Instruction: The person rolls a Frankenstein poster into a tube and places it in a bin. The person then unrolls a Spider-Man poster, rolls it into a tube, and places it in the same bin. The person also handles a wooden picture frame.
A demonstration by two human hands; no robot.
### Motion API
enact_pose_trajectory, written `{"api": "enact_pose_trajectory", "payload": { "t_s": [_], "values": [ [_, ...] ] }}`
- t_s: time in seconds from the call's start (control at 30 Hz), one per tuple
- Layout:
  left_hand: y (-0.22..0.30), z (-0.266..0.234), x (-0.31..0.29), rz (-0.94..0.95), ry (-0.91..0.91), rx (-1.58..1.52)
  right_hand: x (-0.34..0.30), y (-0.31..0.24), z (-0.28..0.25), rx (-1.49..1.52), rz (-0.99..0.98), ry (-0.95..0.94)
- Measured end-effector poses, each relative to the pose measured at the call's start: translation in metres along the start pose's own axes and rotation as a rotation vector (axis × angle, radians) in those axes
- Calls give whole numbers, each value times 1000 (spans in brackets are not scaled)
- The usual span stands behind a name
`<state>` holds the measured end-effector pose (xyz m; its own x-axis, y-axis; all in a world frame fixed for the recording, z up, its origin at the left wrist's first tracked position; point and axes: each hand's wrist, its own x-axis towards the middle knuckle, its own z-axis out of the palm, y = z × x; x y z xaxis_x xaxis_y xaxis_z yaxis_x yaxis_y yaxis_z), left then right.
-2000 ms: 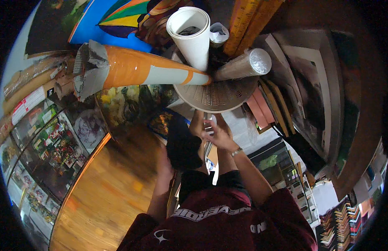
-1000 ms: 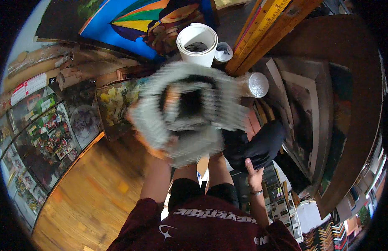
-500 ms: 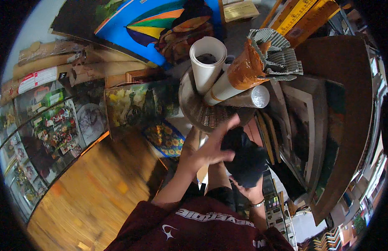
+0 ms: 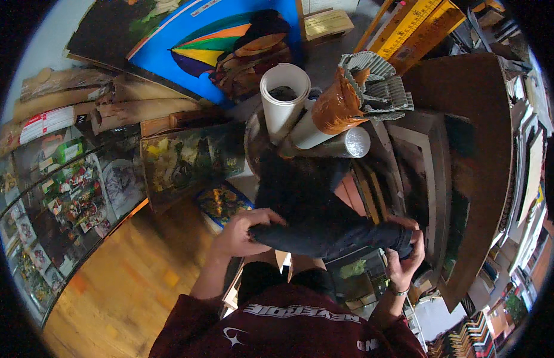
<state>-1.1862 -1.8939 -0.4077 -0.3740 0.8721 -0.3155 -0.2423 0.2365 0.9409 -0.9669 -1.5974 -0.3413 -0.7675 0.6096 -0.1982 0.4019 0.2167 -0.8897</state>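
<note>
A black cloth garment [image 4: 330,235], its exact kind unclear, is stretched between my two hands above my lap. My left hand [image 4: 242,234] grips its left end, with fingers folded over the edge. At the right end, my right hand [image 4: 404,259] pinches a rolled or bunched part between thumb and fingers. Part of the cloth spreads away from me and covers most of a wicker basket [image 4: 251,134]. In that basket stand a white paper roll [image 4: 281,110], a tube wrapped in orange-brown tape [image 4: 327,116] and a tube with a silvery end [image 4: 355,143].
Framed pictures [image 4: 426,173] and a large brown board [image 4: 462,89] lean at the right. Paintings [image 4: 190,155] stand at the left, beside a wooden floor [image 4: 116,268]. A blue picture with a colourful fan shape [image 4: 211,48] and yellow rulers [image 4: 420,30] are at the back.
The black garment was bunched by my right hand; now it is spread wide. My left hand has closed on one end, and my right hand has moved right with the other.
</note>
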Motion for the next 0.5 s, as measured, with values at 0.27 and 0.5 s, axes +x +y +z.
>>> {"api": "enact_pose_trajectory", "payload": {
  "t_s": [0.27,0.5],
  "values": [
    [42,-45,-12,-181,-110,650,6,-15,-36,43,-313,241],
    [65,-87,-24,246,402,538,8,-33,-80,-244,-366,546]
  ]
}}
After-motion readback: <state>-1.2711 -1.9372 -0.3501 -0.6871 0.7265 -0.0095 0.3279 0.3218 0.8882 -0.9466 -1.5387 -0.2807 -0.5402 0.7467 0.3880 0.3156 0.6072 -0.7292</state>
